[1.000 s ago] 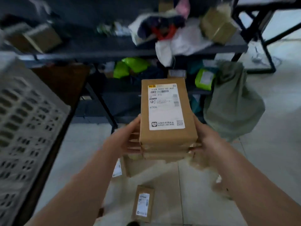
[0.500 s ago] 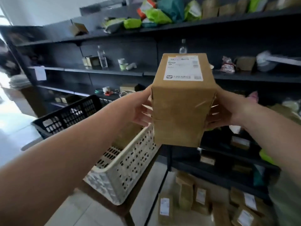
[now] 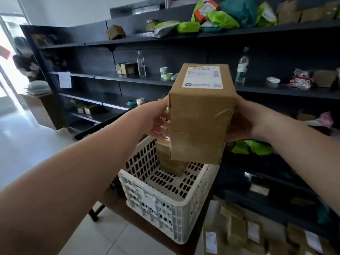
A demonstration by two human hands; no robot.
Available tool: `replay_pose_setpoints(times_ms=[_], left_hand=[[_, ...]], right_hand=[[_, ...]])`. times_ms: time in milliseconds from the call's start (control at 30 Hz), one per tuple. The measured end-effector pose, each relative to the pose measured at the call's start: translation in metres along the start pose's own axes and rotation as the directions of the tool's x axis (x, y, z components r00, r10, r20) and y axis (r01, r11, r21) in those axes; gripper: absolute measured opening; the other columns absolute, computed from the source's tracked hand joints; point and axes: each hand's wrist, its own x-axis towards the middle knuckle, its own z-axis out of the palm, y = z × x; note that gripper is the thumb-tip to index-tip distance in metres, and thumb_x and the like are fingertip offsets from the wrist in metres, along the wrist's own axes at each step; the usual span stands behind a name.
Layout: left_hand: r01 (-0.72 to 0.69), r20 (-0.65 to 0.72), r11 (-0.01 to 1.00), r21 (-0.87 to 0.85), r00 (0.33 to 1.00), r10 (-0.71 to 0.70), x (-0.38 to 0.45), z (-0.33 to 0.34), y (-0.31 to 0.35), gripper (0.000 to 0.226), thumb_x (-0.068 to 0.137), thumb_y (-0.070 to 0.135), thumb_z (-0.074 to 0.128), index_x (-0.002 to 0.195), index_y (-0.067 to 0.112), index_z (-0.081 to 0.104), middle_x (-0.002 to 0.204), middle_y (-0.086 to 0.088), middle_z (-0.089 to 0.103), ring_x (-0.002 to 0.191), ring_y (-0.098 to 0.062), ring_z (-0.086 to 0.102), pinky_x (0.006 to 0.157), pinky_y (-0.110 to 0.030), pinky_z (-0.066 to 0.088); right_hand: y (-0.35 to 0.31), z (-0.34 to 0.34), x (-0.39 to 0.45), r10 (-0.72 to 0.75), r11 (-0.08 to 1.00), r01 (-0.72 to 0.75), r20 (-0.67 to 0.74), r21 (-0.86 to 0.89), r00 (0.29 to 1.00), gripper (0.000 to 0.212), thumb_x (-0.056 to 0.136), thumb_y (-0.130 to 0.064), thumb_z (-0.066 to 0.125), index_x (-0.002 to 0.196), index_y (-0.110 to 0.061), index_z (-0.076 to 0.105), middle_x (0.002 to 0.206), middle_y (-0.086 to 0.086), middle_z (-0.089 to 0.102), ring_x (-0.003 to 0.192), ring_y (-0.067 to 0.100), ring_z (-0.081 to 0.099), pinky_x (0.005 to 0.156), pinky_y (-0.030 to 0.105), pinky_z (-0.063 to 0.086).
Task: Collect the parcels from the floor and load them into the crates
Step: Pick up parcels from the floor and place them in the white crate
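Parcel stack (image 3: 200,115) clamped between both hands' fingers (image 3: 161,124); above crate (image 3: 165,205)

Open top on white crate (image 3: 165,214) at lower centre; near half of its floor bare, far corner taken by a brown parcel (image 3: 173,164). Stacked parcels (image 3: 198,126) held directly above the opening. Dark shelving (image 3: 276,92) close behind. Floor at lower right crowded with loose parcels (image 3: 237,230).
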Motion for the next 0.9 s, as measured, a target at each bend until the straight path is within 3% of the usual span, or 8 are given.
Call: replay_pose_setpoints(times_ms=[67, 167, 267, 400, 567, 700, 800, 900], left_hand=[[0.023, 0.036, 1.000, 0.015, 0.999, -0.024, 0.024, -0.010, -0.004, 0.048, 0.088, 0.054, 0.043, 0.092, 0.009, 0.060, 0.094, -0.009, 0.066, 0.080, -0.027, 0.065, 0.070, -0.036, 0.052], [0.046, 0.103, 0.997, 0.064, 0.993, -0.052, 0.066, -0.016, -0.004, 0.051, 0.087, 0.058, 0.042, 0.094, 0.010, 0.059, 0.092, -0.008, 0.067, 0.076, -0.027, 0.067, 0.082, -0.039, 0.053], [0.025, 0.138, 0.992, 0.124, 0.990, -0.042, 0.111, -0.016, 0.000, 0.064, 0.085, 0.069, 0.037, 0.092, 0.009, 0.059, 0.090, -0.010, 0.067, 0.076, -0.028, 0.066, 0.085, -0.040, 0.053], [0.024, 0.203, 0.984, 0.176, 0.977, -0.061, 0.160, -0.009, 0.007, 0.073, 0.085, 0.072, 0.033, 0.102, 0.006, 0.059, 0.090, -0.012, 0.066, 0.082, -0.030, 0.066, 0.079, -0.039, 0.054], [0.039, 0.287, 0.982, 0.185, 0.954, -0.092, 0.207, 0.003, 0.011, 0.070, 0.086, 0.070, 0.035, 0.093, 0.005, 0.059, 0.090, -0.013, 0.065, 0.083, -0.031, 0.065, 0.074, -0.038, 0.055], [0.057, 0.304, 0.985, 0.164, 0.947, -0.105, 0.243, 0.018, 0.008, 0.062, 0.089, 0.061, 0.040, 0.104, 0.003, 0.058, 0.095, -0.016, 0.064, 0.097, -0.035, 0.064, 0.089, -0.046, 0.053], [0.079, 0.347, 0.985, 0.151, 0.929, -0.128, 0.265, 0.027, 0.004, 0.061, 0.090, 0.057, 0.043, 0.113, 0.002, 0.056, 0.096, -0.017, 0.062, 0.101, -0.037, 0.063, 0.093, -0.048, 0.051], [0.084, 0.391, 0.981, 0.177, 0.908, -0.149, 0.280, 0.032, -0.002, 0.063, 0.089, 0.055, 0.043, 0.122, 0.002, 0.054, 0.112, -0.022, 0.062, 0.102, -0.038, 0.062, 0.092, -0.047, 0.051]], right_hand=[[0.000, 0.010, 0.021, 0.020, 0.999, -0.021, -0.028, -0.030, 0.999, 0.075, 0.067, -0.080, 0.054, 0.089, -0.008, 0.064, 0.089, 0.016, 0.071, 0.079, 0.033, 0.071, 0.069, 0.042, 0.057], [0.008, 0.016, 0.060, 0.088, 0.996, -0.087, -0.061, 0.019, 0.994, 0.074, 0.067, -0.078, 0.058, 0.084, -0.006, 0.066, 0.086, 0.017, 0.071, 0.083, 0.035, 0.070, 0.078, 0.048, 0.056], [0.021, 0.019, 0.105, 0.152, 0.986, -0.145, -0.089, 0.079, 0.984, 0.071, 0.068, -0.074, 0.061, 0.092, -0.007, 0.067, 0.102, 0.019, 0.070, 0.090, 0.036, 0.068, 0.088, 0.053, 0.052], [0.034, 0.022, 0.141, 0.191, 0.981, -0.183, -0.199, 0.058, 0.961, 0.064, 0.082, -0.068, 0.048, 0.100, -0.009, 0.065, 0.103, 0.017, 0.068, 0.093, 0.035, 0.066, 0.086, 0.051, 0.053], [0.045, 0.022, 0.162, 0.240, 0.970, -0.222, -0.251, 0.098, 0.938, 0.066, 0.086, -0.069, 0.039, 0.104, -0.010, 0.062, 0.109, 0.019, 0.066, 0.089, 0.034, 0.066, 0.063, 0.038, 0.054], [0.051, 0.019, 0.178, 0.262, 0.965, -0.248, -0.300, 0.086, 0.917, 0.070, 0.083, -0.076, 0.034, 0.101, -0.014, 0.061, 0.097, 0.016, 0.067, 0.084, 0.032, 0.065, 0.061, 0.036, 0.053], [0.061, 0.019, 0.191, 0.293, 0.956, -0.272, -0.332, 0.110, 0.897, 0.065, 0.082, -0.076, 0.036, 0.092, -0.017, 0.060, 0.091, 0.015, 0.066, 0.083, 0.032, 0.064, 0.065, 0.038, 0.053], [0.071, 0.020, 0.202, 0.339, 0.940, -0.302, -0.330, 0.161, 0.881, 0.072, 0.078, -0.079, 0.039, 0.094, -0.012, 0.063, 0.095, 0.018, 0.068, 0.089, 0.036, 0.065, 0.079, 0.046, 0.055]])
